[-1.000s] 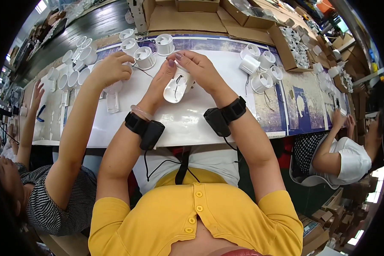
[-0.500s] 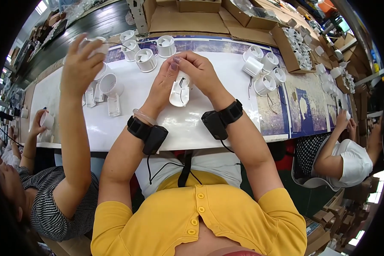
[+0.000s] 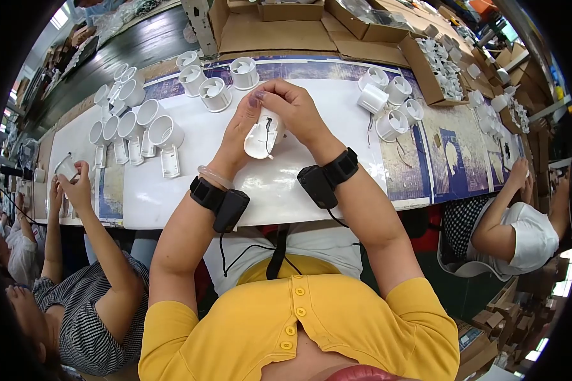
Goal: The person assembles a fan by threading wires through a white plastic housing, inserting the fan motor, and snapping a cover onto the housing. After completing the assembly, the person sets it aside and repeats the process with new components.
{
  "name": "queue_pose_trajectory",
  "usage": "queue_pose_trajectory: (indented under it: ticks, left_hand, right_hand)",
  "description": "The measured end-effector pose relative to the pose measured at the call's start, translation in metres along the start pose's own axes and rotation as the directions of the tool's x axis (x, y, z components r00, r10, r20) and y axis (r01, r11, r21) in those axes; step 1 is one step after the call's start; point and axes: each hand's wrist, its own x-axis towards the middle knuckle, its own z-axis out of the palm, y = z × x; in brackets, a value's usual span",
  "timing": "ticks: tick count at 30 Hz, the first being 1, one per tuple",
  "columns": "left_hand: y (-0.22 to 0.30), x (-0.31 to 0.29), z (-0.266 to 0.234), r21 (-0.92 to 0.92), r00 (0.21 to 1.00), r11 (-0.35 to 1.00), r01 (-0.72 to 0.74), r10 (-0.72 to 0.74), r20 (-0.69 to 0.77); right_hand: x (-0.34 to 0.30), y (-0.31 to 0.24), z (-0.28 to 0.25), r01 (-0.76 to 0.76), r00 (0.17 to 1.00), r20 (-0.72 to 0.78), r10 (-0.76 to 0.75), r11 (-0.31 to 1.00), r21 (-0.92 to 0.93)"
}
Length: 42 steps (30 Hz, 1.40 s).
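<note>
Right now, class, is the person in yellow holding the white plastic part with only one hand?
No: both the left hand and the right hand grip the white plastic part above the table.

Long white worktable (image 3: 171, 197) w/ printed blue sheets (image 3: 454, 152)

White round housings (image 3: 136, 124) sat left of hands, more (image 3: 391, 105) to the right; cardboard boxes (image 3: 279, 32) beyond.
</note>
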Motion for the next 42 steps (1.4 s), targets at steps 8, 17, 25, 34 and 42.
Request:
queue_pose_trajectory:
  ticks: [8,17,25,34,42]
  left_hand:
    - [0.003,-0.001,-0.001,0.09,0.999,0.995,-0.04,0.039,0.011]
    - [-0.006,-0.002,-0.002,0.094,1.0,0.996,-0.008,0.008,-0.009]
    - [0.002,0.004,-0.017,0.465,0.95,0.861,-0.207,0.29,-0.114]
    - [0.103,-0.138,0.023,0.902,0.625,0.153,-0.403,0.766,0.15]
    - [0.183,-0.379,0.022,0.601,0.132,-0.402,0.691,0.887,0.442]
  right_hand:
    - [0.002,0.0,0.003,0.027,0.999,0.022,-0.028,0.998,0.054]
    - [-0.008,0.0,0.001,0.183,0.982,-0.035,-0.185,0.981,-0.064]
    - [0.003,0.007,-0.01,0.472,0.865,0.225,-0.448,0.577,-0.667]
    - [-0.012,0.006,-0.041,0.325,0.874,-0.083,-0.479,0.703,-0.633]
    - [-0.014,0.005,-0.059,0.307,0.894,-0.229,-0.386,0.898,-0.316]
